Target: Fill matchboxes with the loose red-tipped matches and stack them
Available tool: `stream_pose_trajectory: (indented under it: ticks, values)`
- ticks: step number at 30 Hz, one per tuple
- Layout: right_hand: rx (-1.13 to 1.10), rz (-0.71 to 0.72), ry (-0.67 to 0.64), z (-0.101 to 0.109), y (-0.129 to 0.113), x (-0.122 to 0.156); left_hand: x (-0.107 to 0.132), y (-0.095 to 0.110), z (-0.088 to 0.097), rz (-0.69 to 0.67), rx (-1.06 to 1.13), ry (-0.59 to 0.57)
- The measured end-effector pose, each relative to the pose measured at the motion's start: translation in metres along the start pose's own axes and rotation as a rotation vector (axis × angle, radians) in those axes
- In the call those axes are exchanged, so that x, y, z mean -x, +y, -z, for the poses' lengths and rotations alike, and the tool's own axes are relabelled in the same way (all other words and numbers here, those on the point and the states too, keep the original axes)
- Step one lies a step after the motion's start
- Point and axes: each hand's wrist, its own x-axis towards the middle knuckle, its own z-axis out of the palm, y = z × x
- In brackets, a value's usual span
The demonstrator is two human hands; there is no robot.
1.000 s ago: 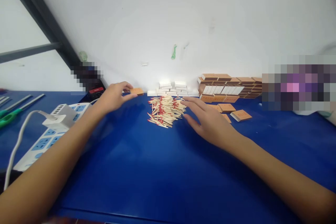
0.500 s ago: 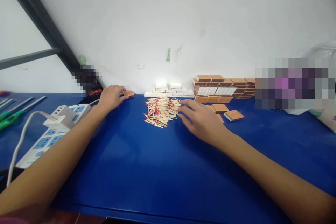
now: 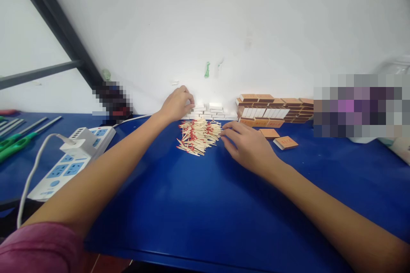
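My left hand (image 3: 178,103) is at the left end of a low stack of small white boxes (image 3: 215,106) against the wall. Its fingers are curled and pressed together, and whatever they hold is hidden. In front of the stack lies a loose heap of red-tipped matches (image 3: 200,136). My right hand (image 3: 245,143) rests beside the heap, fingers apart, fingertips at its right edge. Just beyond that hand are loose orange matchboxes (image 3: 286,142). Behind them rises a stack of orange matchboxes (image 3: 261,123) with a row of white ends.
On the left, a white power strip (image 3: 57,175) with a plugged-in charger (image 3: 78,147) and white cable lies under my left forearm. Green-handled tools (image 3: 19,145) lie beyond it. A dark metal frame (image 3: 60,34) slants down the wall. Blurred items (image 3: 358,106) stand at the right.
My left hand has moved right, from an orange matchbox on the left to the white stack. That matchbox is out of sight now. My right hand stays nearly still by the matches.
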Motion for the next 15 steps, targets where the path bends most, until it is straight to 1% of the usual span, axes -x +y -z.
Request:
stream_pose_trajectory:
  ticks: [4,10,13,15]
  values:
    - [0.030,-0.015,-0.008,-0.002,0.003,0.000,0.001,-0.004,0.003,0.007,0.003,-0.009]
    - [0.030,-0.041,-0.036,-0.004,0.006,0.002,-0.001,0.003,0.005,0.000,-0.016,-0.046]
    - [0.010,-0.049,-0.046,-0.003,0.007,0.002,-0.001,0.010,0.012,0.009,-0.029,-0.035]
    - [-0.002,-0.054,-0.059,-0.002,0.008,0.001,0.007,0.017,0.021,0.002,-0.034,-0.023]
